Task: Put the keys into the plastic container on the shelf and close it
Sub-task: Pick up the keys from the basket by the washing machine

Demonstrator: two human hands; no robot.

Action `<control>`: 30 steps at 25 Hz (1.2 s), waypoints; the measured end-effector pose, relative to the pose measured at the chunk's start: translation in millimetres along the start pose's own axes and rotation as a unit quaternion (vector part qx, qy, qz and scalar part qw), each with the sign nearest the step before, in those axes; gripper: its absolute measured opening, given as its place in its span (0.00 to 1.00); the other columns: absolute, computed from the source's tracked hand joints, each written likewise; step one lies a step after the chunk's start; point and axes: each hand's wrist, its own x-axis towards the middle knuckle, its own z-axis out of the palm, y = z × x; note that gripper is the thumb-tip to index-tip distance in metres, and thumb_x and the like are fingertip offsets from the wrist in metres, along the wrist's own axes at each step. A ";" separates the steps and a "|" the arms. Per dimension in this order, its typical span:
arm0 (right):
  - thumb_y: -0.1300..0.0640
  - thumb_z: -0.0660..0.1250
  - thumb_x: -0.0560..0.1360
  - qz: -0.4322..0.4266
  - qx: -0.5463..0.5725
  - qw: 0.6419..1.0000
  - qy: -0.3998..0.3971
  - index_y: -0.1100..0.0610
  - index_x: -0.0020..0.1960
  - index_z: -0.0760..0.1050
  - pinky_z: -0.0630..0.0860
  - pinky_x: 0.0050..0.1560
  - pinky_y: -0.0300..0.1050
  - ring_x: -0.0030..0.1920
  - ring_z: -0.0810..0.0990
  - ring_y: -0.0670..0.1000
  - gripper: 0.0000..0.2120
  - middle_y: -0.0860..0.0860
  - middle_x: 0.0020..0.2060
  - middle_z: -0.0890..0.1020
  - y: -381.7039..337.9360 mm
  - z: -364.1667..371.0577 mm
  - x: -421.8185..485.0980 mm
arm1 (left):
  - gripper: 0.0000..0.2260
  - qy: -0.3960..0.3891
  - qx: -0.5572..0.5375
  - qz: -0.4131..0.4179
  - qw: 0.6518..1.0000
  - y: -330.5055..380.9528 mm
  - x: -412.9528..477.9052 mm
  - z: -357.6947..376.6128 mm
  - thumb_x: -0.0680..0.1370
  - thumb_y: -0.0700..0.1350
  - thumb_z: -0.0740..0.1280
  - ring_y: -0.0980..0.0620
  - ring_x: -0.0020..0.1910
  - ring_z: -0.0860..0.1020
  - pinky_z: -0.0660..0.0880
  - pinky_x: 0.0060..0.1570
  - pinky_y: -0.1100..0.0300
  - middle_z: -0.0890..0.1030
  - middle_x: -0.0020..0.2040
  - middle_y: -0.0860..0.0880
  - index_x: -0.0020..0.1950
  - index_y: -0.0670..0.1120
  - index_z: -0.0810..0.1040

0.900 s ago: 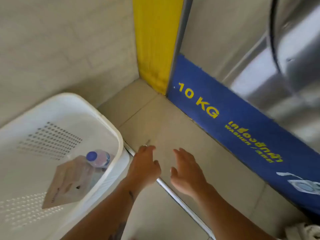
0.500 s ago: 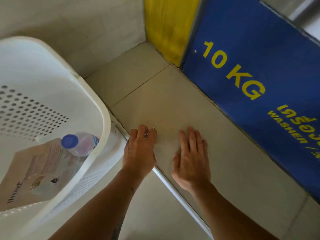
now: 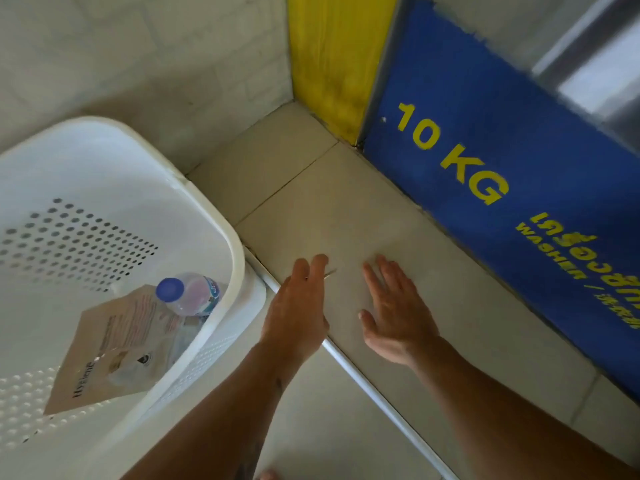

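My left hand [image 3: 294,317] reaches forward over the pale floor tile, fingers straight and close together. A thin metal piece, apparently a key [image 3: 330,273], sticks out from between its fingers. The rest of the keys is hidden by the hand. My right hand [image 3: 394,317] hovers beside it, flat, palm down, fingers apart, holding nothing. No plastic container or shelf is in view.
A white perforated laundry basket [image 3: 221,237] stands at the left, holding a water bottle [image 3: 188,294] and a beige pouch [image 3: 114,344]. A blue "10 KG" washer panel [image 3: 502,150] and a yellow post [image 3: 336,60] rise behind. A white step edge [image 3: 367,382] runs under my hands.
My view has shifted down and then slightly back up. Both hands stayed side by side over the tile; the metal piece stayed with my left hand.
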 end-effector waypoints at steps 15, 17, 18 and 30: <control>0.53 0.58 0.80 -0.045 0.140 0.988 0.043 0.52 0.77 0.60 0.58 0.73 0.44 0.76 0.61 0.50 0.26 0.48 0.77 0.62 -80.0 -245.1 -252.9 | 0.08 -0.064 -0.075 -0.156 0.983 180.2 -180.8 -249.8 0.76 0.39 0.58 0.53 0.39 0.78 0.70 0.32 0.64 0.78 0.39 0.53 0.46 0.48 0.76; 0.53 0.58 0.79 -0.067 0.148 0.985 0.057 0.52 0.77 0.61 0.58 0.74 0.45 0.76 0.61 0.50 0.26 0.48 0.77 0.63 -89.1 -279.5 -290.5 | 0.10 -0.023 -0.075 -0.155 0.985 207.1 -212.6 -291.4 0.76 0.38 0.58 0.51 0.43 0.79 0.71 0.36 0.64 0.77 0.41 0.54 0.50 0.46 0.78; 0.53 0.59 0.79 -0.081 0.148 0.984 0.061 0.52 0.77 0.61 0.58 0.74 0.46 0.76 0.61 0.50 0.26 0.48 0.77 0.63 -93.6 -294.0 -307.7 | 0.11 0.000 -0.073 -0.156 0.985 220.1 -228.9 -308.4 0.77 0.38 0.58 0.50 0.46 0.78 0.72 0.41 0.63 0.75 0.44 0.54 0.52 0.46 0.79; 0.51 0.59 0.78 -0.277 0.076 0.954 0.092 0.51 0.77 0.62 0.62 0.72 0.47 0.75 0.64 0.52 0.27 0.49 0.76 0.66 -200.7 -419.6 -491.8 | 0.11 0.226 -0.141 -0.270 0.925 280.9 -445.9 -478.2 0.77 0.41 0.60 0.47 0.46 0.80 0.77 0.45 0.57 0.80 0.49 0.50 0.54 0.48 0.80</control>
